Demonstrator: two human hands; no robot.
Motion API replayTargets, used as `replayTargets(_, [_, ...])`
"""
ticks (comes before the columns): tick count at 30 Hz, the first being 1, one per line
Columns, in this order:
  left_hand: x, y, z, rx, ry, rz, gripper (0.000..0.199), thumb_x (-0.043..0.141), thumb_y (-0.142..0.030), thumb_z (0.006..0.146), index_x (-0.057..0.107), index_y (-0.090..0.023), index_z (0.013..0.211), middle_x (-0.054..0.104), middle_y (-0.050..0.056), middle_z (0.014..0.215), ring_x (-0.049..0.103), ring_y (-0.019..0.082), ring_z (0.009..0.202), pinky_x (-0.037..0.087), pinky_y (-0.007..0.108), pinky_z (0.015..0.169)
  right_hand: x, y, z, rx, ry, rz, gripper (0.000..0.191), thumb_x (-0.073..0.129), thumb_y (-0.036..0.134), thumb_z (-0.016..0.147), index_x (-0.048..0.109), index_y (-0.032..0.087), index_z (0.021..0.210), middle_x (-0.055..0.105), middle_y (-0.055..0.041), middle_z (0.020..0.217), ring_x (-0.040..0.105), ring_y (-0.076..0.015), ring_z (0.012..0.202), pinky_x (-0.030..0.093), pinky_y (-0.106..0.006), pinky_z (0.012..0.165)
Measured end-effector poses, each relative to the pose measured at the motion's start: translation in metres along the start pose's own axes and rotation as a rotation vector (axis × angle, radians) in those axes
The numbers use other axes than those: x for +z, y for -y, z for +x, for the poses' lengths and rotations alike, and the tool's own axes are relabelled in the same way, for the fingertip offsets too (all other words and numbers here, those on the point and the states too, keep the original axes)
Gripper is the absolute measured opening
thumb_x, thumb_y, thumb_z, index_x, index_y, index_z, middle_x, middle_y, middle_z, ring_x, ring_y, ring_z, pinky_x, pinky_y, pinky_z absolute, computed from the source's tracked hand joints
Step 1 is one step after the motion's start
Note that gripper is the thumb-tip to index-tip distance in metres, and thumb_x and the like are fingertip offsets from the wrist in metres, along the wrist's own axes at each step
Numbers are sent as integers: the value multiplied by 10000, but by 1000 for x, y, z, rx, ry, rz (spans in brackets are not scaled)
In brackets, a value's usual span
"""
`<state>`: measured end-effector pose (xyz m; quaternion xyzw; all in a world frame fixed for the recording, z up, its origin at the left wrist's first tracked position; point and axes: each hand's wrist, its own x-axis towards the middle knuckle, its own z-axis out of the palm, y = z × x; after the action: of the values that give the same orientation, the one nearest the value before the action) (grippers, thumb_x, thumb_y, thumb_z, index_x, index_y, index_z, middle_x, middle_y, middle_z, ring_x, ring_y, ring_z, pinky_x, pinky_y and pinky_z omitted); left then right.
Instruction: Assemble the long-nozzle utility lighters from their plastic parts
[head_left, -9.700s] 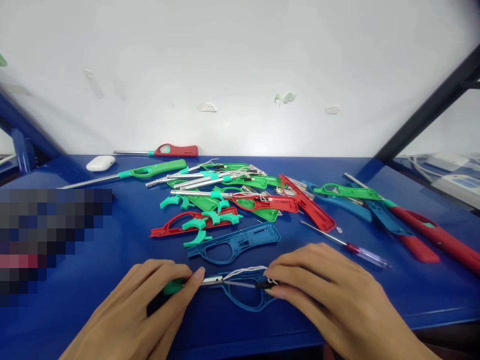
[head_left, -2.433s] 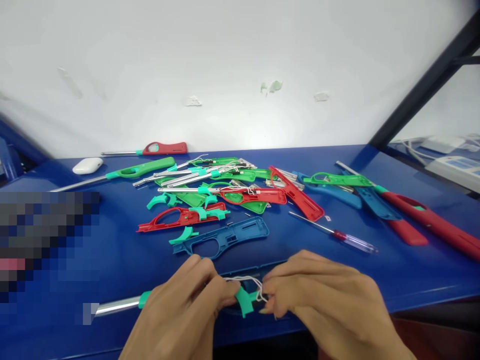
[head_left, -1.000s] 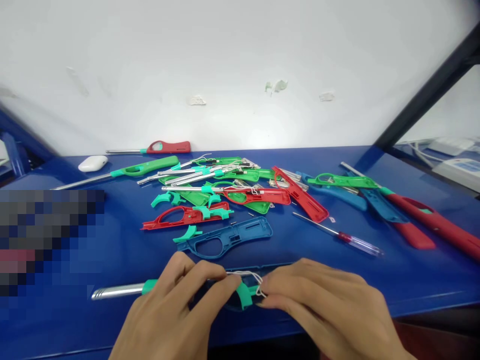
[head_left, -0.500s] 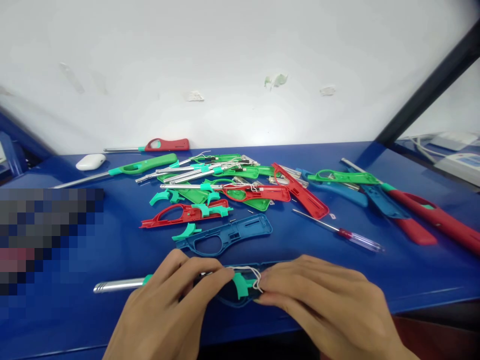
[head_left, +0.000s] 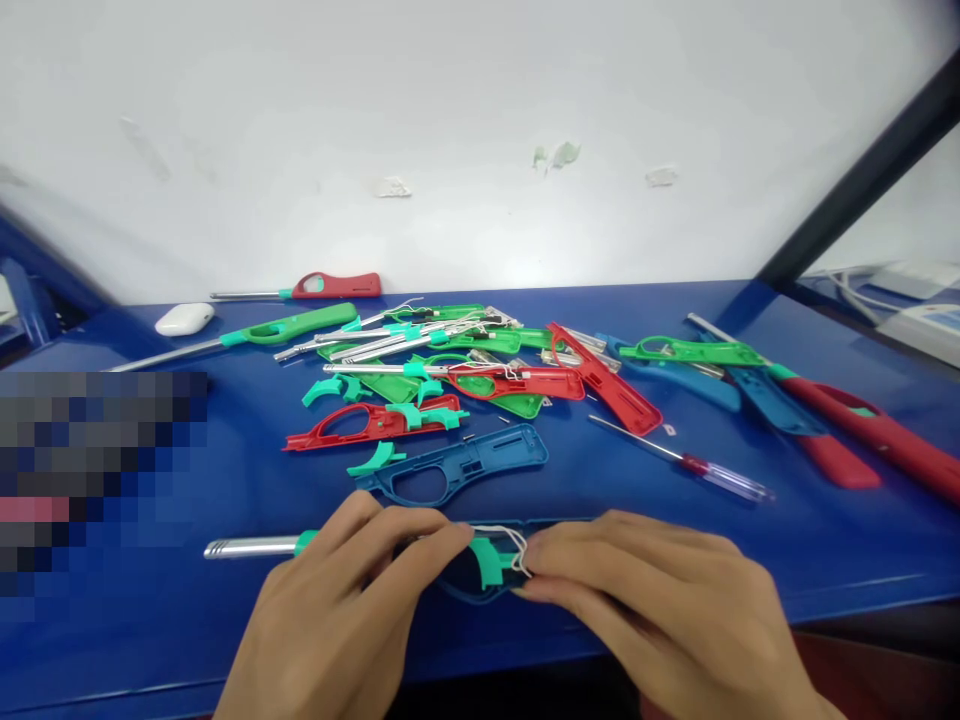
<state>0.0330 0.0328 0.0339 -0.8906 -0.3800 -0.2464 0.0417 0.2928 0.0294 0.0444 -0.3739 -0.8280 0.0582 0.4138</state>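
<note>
A white wall (head_left: pixel 465 90) backs our work area. Below it, the blue table (head_left: pixel 840 540) carries all parts.

We hold the workpiece, a blue housing half (head_left: pixel 472 599), at the table's near edge, between our two hands. Our left hand (head_left: pixel 337 610) is closed over its left part, with the forefinger tip just beside the trigger. Our right hand (head_left: pixel 667 600) is narrowed, thumb and forefinger drawn together, on its right part; we cannot tell exactly what those fingertips pinch.

A closed red lighter (head_left: pixel 892 440) lies at the right side of the table, a closed green lighter (head_left: pixel 311 322) at the left rear. Between them we see a pile of metal tubes (head_left: pixel 375 352) and open green and red housing parts. In front of the pile lie an open red housing half (head_left: pixel 367 432) and, nearer to us, a second blue half (head_left: pixel 487 460).

The screwdriver (head_left: pixel 731 482), with its clear handle, lies to the right of that half. The workpiece's barrel (head_left: pixel 255 546) projects leftward from under our left hand. A white case (head_left: pixel 184 320) sits at the left rear.

In the workpiece, the teal trigger (head_left: pixel 487 563) shows within the loop opening. Thin white wires (head_left: pixel 519 540) arch above it toward our right fingertips.
</note>
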Motion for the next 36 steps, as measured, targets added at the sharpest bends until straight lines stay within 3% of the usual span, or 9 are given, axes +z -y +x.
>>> replayTargets(8, [0,-2,2,-25,-5,18,412,414,-50,1032,636,-286,1286,754,-30,1136,675,127,954,573,262,856,0,1,2,8,2,6,336,487,357,1130,758,278,949,832,152,946,786,-17,777,553,-111,800])
replayTargets(13, [0,-4,6,-42,-80,53,403,390,-71,1046,674,-304,1212,760,-60,1070,690,105,878,578,238,802,1,-1,-1,24,-5,16,213,574,332,1091,744,263,981,838,110,937,782,-63,734,579,-153,750])
replayTargets(17, [1,-5,4,-77,-40,60,379,417,-103,1061,656,-330,1248,747,-67,1112,691,102,890,578,234,800,1,-3,-5,38,31,48,148,601,288,1078,734,264,1019,833,112,981,780,-60,781,570,-147,803])
replayTargets(27, [4,0,0,-40,-46,101,384,409,-126,1053,657,-319,1274,779,-49,1140,749,128,952,576,319,1021,2,-2,-7,31,13,63,80,652,255,1049,732,252,1051,827,104,1001,774,-66,802,572,-143,818])
replayTargets(32, [8,-8,-4,-40,-96,209,381,461,-98,1047,649,-332,1282,760,-62,1141,722,135,986,541,296,951,2,-3,-7,34,14,61,140,611,279,1069,744,250,1036,830,83,993,787,-80,820,586,-147,817])
replayTargets(36, [9,-18,-9,-18,-153,156,318,541,-175,1053,641,-324,1316,745,-52,1218,704,179,1034,502,356,979,2,-3,-8,31,27,58,218,553,273,1095,759,251,1028,831,53,1017,792,-86,839,600,-155,794])
